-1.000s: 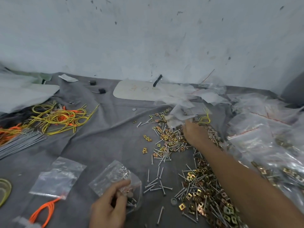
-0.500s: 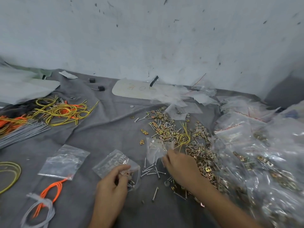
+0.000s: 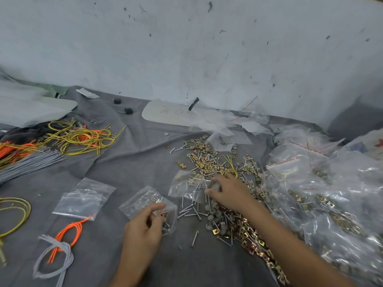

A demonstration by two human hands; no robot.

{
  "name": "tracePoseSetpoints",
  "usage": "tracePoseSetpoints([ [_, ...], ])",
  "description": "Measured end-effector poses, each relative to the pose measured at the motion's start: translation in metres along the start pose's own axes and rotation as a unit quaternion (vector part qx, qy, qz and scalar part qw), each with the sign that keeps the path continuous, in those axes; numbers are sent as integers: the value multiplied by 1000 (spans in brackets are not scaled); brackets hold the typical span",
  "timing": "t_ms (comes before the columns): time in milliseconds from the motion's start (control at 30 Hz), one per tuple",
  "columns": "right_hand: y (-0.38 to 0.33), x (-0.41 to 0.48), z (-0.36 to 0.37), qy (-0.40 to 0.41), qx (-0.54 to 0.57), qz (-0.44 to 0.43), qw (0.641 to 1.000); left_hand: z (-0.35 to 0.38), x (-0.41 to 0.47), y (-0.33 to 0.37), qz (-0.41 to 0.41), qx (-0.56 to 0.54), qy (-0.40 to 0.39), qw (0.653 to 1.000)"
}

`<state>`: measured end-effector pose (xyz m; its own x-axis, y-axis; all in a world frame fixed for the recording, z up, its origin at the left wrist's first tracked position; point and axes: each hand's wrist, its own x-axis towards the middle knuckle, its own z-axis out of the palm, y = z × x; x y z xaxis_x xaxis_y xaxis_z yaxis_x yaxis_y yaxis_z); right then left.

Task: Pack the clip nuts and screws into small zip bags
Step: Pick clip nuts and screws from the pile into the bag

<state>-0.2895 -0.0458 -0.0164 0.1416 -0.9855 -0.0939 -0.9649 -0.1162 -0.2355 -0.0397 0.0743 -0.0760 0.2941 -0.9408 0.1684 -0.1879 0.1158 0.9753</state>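
Small-parts workshop: loose screws (image 3: pixel 192 212), wire bundles (image 3: pixel 78 137) (scuffed wall (image 3: pixel 186 48) behind).

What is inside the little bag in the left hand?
A few screws show through the clear zip bag. The left hand covers the rest, so whatever else is inside cannot be seen.

On the cloth (image 3: pixel 128 162), screws (image 3: pixel 191 212) and clip nuts (image 3: pixel 244 235) lay mixed from the centre to the near right, with filled bags (image 3: pixel 331 193) heaped to their right and wires (image 3: pixel 78 137) well apart at the far left. The left hand (image 3: pixel 143 233) held a first bag (image 3: pixel 143 200) just left of the screws, the right hand (image 3: pixel 230 192) gripped a second bag (image 3: pixel 186 185) behind it, and a third bag (image 3: pixel 85 198) lay further left. A board (image 3: pixel 165 112) lay behind them all, near the wall (image 3: pixel 186 48).
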Motion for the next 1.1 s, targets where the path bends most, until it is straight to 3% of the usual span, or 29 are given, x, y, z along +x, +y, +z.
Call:
tracePoseSetpoints([
  [267,20,30,-29,80,76,17,994,3,2,-5,4,-1,1,1000],
  [433,44,71,-83,189,104,34,976,4,2,-4,-1,3,7,1000],
  [533,63,90,-99,289,132,68,946,4,2,-1,-15,-4,4,1000],
  [567,70,94,-101,288,139,78,944,4,2,0,-17,-7,4,1000],
  [700,80,91,-84,138,36,91,986,3,1,1,-30,2,8,1000],
  [800,61,68,-56,137,-34,11,990,3,0,3,-24,-4,8,1000],
  [900,35,44,-27,-39,20,-78,996,3,-1,6,-18,-8,8,1000],
  [933,31,40,-20,-62,27,-84,994,3,-1,6,-17,-4,7,1000],
  [1100,30,41,-22,-15,17,-92,995,1,-1,6,-10,12,8,1000],
])
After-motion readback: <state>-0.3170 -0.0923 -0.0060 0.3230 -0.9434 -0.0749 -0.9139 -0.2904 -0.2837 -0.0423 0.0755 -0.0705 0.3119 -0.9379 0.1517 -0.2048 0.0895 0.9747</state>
